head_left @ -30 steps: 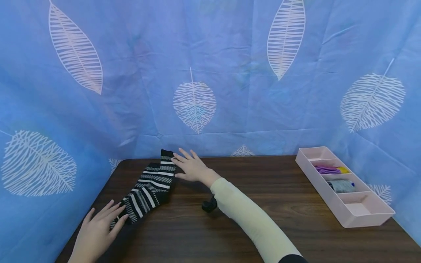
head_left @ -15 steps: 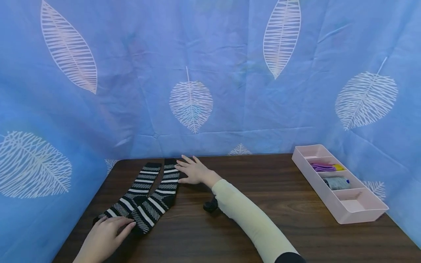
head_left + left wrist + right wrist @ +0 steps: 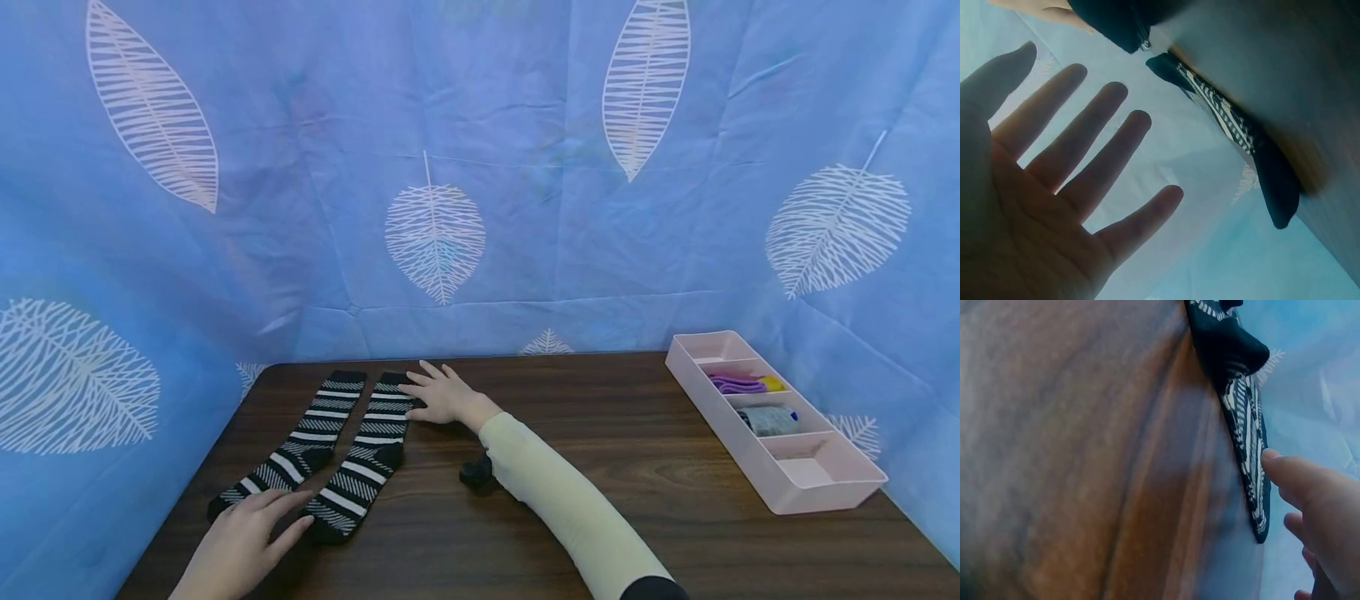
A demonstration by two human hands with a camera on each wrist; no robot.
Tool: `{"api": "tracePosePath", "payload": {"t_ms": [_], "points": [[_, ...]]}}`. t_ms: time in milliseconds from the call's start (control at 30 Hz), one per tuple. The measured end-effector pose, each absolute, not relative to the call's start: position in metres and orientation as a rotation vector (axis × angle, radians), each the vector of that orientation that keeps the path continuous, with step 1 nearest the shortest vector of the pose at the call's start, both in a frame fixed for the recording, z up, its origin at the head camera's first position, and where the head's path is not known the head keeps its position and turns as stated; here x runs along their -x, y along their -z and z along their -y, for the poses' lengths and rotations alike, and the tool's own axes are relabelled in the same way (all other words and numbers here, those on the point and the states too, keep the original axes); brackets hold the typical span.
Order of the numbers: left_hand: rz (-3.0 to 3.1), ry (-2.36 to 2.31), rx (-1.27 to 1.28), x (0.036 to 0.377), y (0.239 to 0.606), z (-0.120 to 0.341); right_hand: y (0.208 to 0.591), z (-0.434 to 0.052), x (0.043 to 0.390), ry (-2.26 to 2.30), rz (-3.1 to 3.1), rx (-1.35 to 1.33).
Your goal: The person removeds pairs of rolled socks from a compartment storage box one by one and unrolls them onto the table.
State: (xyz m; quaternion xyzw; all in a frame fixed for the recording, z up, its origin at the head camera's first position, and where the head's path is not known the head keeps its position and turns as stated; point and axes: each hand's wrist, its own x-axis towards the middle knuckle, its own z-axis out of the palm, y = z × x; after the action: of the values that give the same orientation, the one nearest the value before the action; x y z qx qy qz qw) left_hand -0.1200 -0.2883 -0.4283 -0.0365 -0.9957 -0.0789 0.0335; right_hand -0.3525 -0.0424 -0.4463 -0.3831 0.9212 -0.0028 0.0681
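Since a second ago the two striped socks have been drawn apart to lie side by side near the table's far left corner. The left hand, fingers spread flat, touches their toes; the right hand, fingers straight, rests on the right sock's cuff. The pink tray at the right edge holds purple-yellow and grey socks; its near compartment is bare. No writing is legible.

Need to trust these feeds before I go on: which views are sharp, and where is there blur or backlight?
Head view: sharp, evenly lit, edges bowed by the wide lens. Left wrist: left hand dark against the bright backdrop. Right wrist: table smeared, sock soft.
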Motion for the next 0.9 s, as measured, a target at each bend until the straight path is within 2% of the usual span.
{"api": "tracePosePath", "payload": {"t_ms": [400,900], "points": [[3.38,0.363,0.118,0.129,0.438,0.284,0.454,0.053,0.353,0.025,-2.699,1.05],[3.366,0.406,0.15,0.129,0.44,0.286,0.458,0.057,0.36,0.021,-2.723,1.093]]}}
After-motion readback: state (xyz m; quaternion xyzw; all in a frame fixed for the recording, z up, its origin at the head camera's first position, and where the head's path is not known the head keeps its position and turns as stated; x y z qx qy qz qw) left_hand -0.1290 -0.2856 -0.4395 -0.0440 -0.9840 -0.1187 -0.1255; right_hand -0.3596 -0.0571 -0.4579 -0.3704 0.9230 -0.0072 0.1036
